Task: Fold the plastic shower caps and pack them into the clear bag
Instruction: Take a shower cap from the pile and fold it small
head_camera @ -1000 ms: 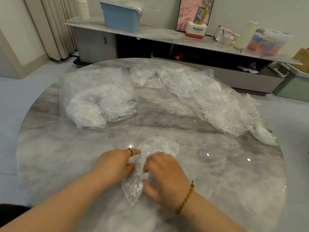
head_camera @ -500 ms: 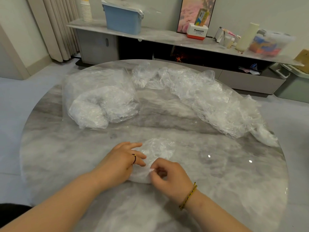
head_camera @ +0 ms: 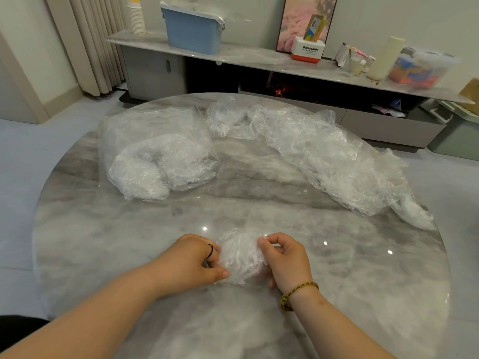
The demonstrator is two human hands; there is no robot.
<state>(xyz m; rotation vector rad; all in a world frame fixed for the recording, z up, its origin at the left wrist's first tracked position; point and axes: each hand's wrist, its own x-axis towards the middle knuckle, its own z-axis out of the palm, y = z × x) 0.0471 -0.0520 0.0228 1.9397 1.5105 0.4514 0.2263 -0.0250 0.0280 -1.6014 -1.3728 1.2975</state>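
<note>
Left hand and right hand pinch the shower cap, bunched between their curled fingers. Best press it flat, squeezing air out; clear bag lies well beyond the left fingers.

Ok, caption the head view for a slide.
Left hand and right hand hold a cap on the table, bag and loose caps behind.

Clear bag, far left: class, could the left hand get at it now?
Probably, once freed: the left hand grips the folded cap, but only bare table lies between it and the clear bag.
</note>
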